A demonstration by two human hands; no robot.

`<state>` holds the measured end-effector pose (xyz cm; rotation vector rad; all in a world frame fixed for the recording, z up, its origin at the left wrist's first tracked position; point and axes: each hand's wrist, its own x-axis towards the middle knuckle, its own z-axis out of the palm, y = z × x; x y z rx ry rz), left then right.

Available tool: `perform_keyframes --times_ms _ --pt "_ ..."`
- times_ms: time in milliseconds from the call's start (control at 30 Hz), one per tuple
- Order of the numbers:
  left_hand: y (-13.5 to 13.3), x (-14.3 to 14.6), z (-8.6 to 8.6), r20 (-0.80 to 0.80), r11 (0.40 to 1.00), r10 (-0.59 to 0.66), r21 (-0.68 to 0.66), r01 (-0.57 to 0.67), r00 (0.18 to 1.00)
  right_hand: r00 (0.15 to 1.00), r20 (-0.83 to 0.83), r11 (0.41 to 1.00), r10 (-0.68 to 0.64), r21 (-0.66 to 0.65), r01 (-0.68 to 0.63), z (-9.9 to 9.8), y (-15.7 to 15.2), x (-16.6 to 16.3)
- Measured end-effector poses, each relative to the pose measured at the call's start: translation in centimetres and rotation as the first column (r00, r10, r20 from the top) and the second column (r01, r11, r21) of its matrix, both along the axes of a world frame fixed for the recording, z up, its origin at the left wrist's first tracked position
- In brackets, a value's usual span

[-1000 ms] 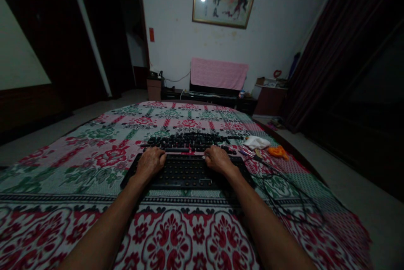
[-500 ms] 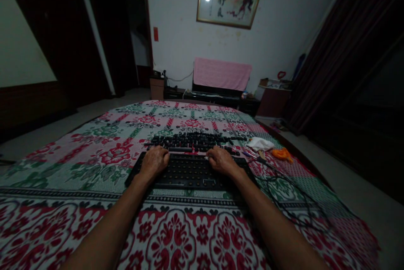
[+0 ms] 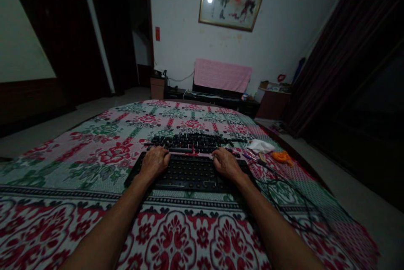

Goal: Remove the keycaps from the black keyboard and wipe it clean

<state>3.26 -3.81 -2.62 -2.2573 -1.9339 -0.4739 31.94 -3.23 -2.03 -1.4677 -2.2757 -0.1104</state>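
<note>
A black keyboard point(image 3: 189, 173) with its keycaps off lies on the patterned cover, its rows of small key stems bare. On its upper left part rests my left hand point(image 3: 155, 160), fingers curled at the far edge and holding the frame. My right hand point(image 3: 226, 162) is over the upper right part, fingers pinched together. A small whitish bit shows at those fingertips, too small to name. Just beyond the keyboard is a heap of loose black keycaps point(image 3: 192, 139), with a long bar-shaped key point(image 3: 181, 150) in front.
To the right lie a crumpled white cloth point(image 3: 261, 146), an orange cloth-like item point(image 3: 282, 157), a thin purple tool point(image 3: 249, 157) and a looping black cable point(image 3: 296, 196). A floral cover point(image 3: 107, 152) spreads underneath. Farther off, a pink towel point(image 3: 222, 74) drapes a screen.
My right hand has shifted a little to the right along the keyboard's far edge, still pinched. My left hand has stayed in place at the left side.
</note>
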Motion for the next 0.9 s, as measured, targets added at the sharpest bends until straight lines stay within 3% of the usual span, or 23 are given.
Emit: perform_keyframes --times_ms 100,200,300,500,700,900 --pt "0.0 0.1 0.0 -0.01 1.0 -0.005 -0.002 0.005 1.0 0.998 -0.056 0.999 0.003 0.045 -0.001 0.0 -0.3 0.0" --pt "0.0 0.1 0.1 -0.016 1.0 -0.001 -0.002 0.001 1.0 0.988 -0.068 0.988 0.14 0.068 -0.135 0.2 -0.7 -1.2" --pt "0.0 0.1 0.2 -0.012 1.0 -0.005 -0.007 0.005 1.0 0.973 0.028 0.973 0.229 0.03 -0.23 0.3 -1.2 -2.9" --pt "0.0 0.0 0.1 -0.024 1.0 -0.001 -0.003 0.001 1.0 0.982 0.143 0.992 0.125 -0.016 -0.124 0.7 -1.6 -4.0" --pt "-0.1 0.0 0.1 -0.017 1.0 -0.008 0.015 0.008 1.0 0.997 0.077 1.0 -0.003 -0.011 0.004 0.4 -1.5 -2.4" --pt "-0.1 0.1 0.3 -0.005 1.0 -0.007 0.004 0.008 1.0 0.983 0.01 0.983 0.181 0.041 -0.181 0.3 -1.3 -3.7"
